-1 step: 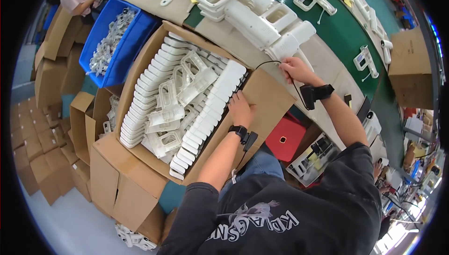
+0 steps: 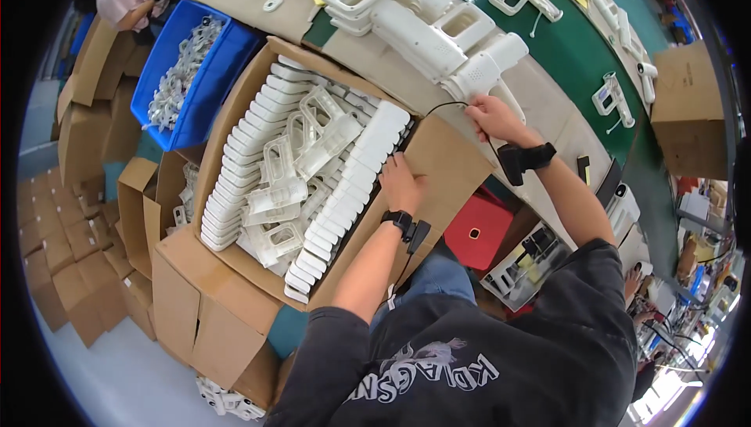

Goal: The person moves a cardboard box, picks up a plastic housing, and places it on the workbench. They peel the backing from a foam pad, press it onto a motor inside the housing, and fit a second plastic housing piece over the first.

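Cardboard box [image 2: 452, 157] sits open by the person, w/ white parts [image 2: 364, 169] in rows along both sides & translucent frames [image 2: 278, 194] btwn. L hand [image 2: 401, 184] rests at the right-hand row, fingers bent, close together — can't tell if gripping any. R hand [image 2: 498, 119], near bench edge, has thumb & fingertips pinched on thin black cable [image 2: 447, 104].

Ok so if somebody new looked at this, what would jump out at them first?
Probably the open cardboard box left of centre, with rows of white parts flanking loose translucent pieces. The bright blue bin stands out at upper left. Near centre, the left fingers are at the box's right-hand row, while the right fingers seem to pinch a thin black cable.
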`<state>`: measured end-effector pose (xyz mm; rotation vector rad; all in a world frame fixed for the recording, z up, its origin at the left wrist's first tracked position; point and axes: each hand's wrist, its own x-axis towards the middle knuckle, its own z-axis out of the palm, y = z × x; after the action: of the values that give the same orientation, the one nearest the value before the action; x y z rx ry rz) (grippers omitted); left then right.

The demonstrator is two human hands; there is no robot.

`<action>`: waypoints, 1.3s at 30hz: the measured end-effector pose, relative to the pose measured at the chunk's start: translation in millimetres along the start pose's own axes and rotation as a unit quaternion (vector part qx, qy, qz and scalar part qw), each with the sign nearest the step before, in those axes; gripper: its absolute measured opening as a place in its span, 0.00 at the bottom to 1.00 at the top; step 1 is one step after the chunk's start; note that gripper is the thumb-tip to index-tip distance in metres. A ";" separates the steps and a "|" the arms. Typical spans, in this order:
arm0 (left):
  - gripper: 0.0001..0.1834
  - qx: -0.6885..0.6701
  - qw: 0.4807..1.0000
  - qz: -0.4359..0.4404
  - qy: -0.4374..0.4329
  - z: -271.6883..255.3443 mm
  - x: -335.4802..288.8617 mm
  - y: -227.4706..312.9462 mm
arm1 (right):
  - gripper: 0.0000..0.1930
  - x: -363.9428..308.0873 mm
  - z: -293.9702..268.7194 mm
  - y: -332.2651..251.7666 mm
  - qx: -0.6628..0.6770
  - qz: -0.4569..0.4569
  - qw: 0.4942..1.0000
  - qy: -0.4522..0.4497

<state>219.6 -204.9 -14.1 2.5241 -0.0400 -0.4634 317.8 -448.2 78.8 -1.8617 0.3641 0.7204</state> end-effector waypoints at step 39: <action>0.16 0.040 0.992 0.115 -0.043 -25.3 -5.9 -47.2 | 0.15 219.3 140.6 451.9 0.262 0.221 0.903 0.261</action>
<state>219.2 -151.1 -18.0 2.5359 -0.3866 -0.4838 192.4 -480.9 -426.5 -1.4291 1.2335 0.3417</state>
